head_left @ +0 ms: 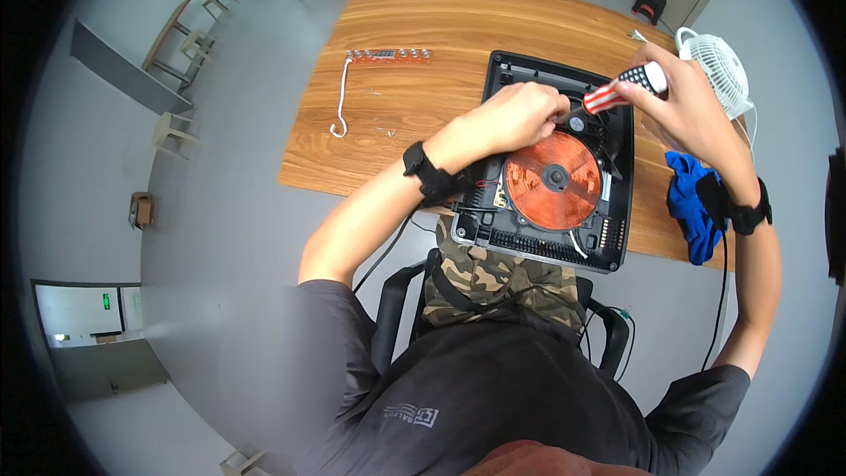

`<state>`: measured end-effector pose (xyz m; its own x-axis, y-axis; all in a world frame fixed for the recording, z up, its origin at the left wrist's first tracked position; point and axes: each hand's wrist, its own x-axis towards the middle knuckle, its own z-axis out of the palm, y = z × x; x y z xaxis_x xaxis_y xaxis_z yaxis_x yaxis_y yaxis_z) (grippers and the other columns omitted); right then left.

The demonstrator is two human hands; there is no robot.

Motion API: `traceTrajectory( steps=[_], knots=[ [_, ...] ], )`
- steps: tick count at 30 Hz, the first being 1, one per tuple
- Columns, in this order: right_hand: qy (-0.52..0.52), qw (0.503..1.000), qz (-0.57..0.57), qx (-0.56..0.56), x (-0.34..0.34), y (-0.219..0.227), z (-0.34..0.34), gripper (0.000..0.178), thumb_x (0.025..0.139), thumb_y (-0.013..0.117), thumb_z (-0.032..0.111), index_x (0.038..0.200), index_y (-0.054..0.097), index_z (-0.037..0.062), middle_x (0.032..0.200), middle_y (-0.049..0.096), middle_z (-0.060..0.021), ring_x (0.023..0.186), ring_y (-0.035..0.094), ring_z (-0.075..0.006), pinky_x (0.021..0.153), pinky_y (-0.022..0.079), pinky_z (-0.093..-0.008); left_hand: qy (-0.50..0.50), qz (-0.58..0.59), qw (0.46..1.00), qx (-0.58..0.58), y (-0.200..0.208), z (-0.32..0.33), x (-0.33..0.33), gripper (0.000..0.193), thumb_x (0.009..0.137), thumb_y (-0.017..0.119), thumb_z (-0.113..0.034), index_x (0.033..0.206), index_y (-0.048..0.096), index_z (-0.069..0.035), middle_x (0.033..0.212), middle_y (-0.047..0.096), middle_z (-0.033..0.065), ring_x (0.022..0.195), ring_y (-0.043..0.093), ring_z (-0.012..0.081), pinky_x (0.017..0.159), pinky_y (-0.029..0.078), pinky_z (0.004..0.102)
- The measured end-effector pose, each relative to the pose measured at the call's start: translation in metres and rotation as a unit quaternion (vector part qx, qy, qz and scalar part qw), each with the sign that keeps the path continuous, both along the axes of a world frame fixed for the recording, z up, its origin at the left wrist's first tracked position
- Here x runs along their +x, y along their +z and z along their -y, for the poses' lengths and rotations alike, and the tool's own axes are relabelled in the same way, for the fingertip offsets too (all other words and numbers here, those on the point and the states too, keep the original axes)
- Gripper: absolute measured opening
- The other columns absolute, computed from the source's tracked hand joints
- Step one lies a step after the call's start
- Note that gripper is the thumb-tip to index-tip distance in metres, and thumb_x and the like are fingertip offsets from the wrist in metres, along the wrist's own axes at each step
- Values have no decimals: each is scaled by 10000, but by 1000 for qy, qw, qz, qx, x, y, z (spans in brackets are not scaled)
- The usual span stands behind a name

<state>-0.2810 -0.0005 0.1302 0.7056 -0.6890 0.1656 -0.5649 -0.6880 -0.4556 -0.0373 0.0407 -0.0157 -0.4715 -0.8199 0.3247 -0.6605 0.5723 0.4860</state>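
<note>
An opened induction cooker [627, 211] lies on the wooden table in front of me, its black casing showing a round copper coil [538, 189] and a small fan with a pale hub [576, 123]. My right hand [677, 92] grips a screwdriver [608, 99] with a red-and-white striped handle and a starred, dark end. Its shaft slants down and left toward the fan area. My left hand [529, 115] is closed beside the shaft, its fingertips near the tip over the casing. Whatever those fingers pinch is too small to make out.
A narrow circuit board [388, 56] with a white cable [342, 106] lies at the table's left, near several small screws [390, 133]. At the right are a white desk fan [718, 66] and a blue cloth [694, 211]. A wooden tabletop [423, 13] extends behind the cooker.
</note>
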Motion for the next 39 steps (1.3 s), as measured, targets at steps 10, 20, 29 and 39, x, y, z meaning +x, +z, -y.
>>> traceTrajectory(
  steps=[10,20,29,39],
  knots=[
    [45,999,6,3,13,0,-20,390,929,774,343,964,637,-20,689,653,-131,625,639,-226,591,475,-349,42,-21,998,33,5,-47,16,206,874,690,-66,1074,680,-18,991,689,161,940,682,397,809,550,470],
    [60,994,-3,-89,28,-1,-13,412,941,750,363,924,590,-16,692,656,-185,641,652,-359,608,487,-421,247,73,966,37,-17,-47,154,142,876,726,-68,1002,731,-3,902,753,171,861,758,302,792,596,389],
    [52,996,-8,-73,34,-5,-10,404,939,749,358,943,603,-18,722,678,-188,671,673,-367,622,505,-429,308,98,938,128,-60,-69,248,169,829,705,12,995,731,-12,881,755,155,875,735,325,797,582,413],
    [36,996,-24,-74,32,-9,-6,432,933,749,389,962,614,-20,730,676,-201,679,675,-375,620,508,-429,298,197,932,56,-74,-73,243,124,858,657,-17,932,755,-35,932,749,163,930,715,370,814,579,452]
  ],
)
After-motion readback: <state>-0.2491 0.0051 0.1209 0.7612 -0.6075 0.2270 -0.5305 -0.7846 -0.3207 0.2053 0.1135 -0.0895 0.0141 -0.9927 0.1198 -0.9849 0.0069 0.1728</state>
